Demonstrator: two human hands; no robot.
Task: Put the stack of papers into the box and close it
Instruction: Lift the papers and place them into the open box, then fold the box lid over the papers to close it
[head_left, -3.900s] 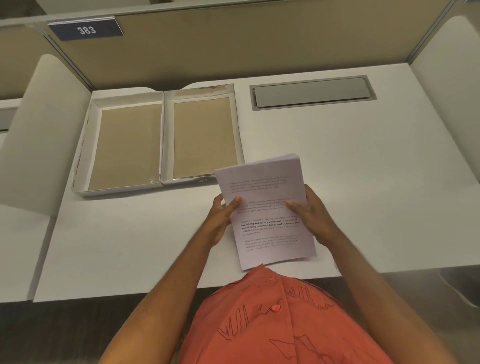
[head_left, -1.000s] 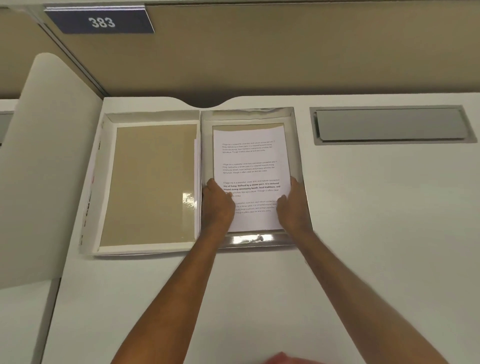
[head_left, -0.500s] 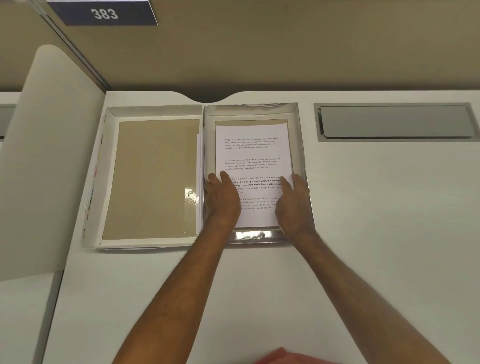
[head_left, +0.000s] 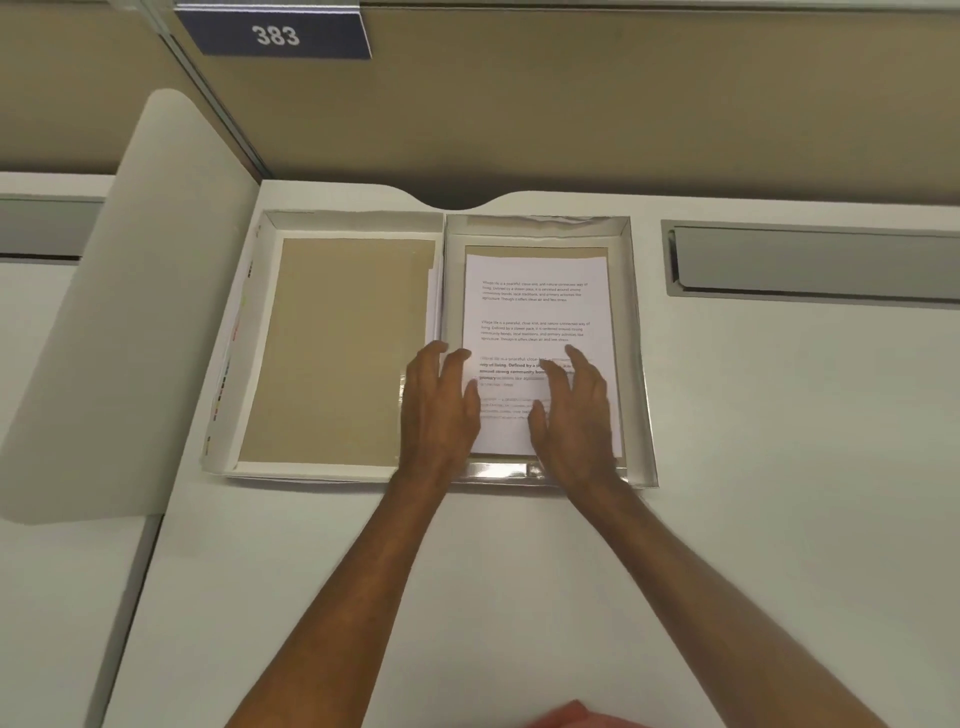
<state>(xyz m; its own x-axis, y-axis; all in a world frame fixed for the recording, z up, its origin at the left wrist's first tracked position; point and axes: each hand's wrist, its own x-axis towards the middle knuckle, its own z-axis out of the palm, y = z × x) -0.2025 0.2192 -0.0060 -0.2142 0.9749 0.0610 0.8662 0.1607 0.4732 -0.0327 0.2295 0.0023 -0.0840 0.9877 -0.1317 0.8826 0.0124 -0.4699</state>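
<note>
The stack of printed white papers (head_left: 537, 306) lies flat inside the right half of the open box (head_left: 636, 364), a shallow tray with silvery walls. The box's other half (head_left: 249, 338), white-walled with a brown cardboard floor, lies open to the left, joined along the middle. My left hand (head_left: 441, 410) hovers with fingers spread over the papers' left edge and the box's middle wall. My right hand (head_left: 574, 410) rests with fingers apart on the lower right of the papers. Neither hand grips anything.
The box sits on a white desk (head_left: 779, 467) near its back edge. A grey cable flap (head_left: 815, 265) is set into the desk at the right. A white side divider (head_left: 104, 312) stands at the left, and a beige partition with a "383" sign (head_left: 275, 34) rises behind.
The papers went from held above the desk into the box's right half. In the last half second both hands let go of the edges and my left hand shifted left.
</note>
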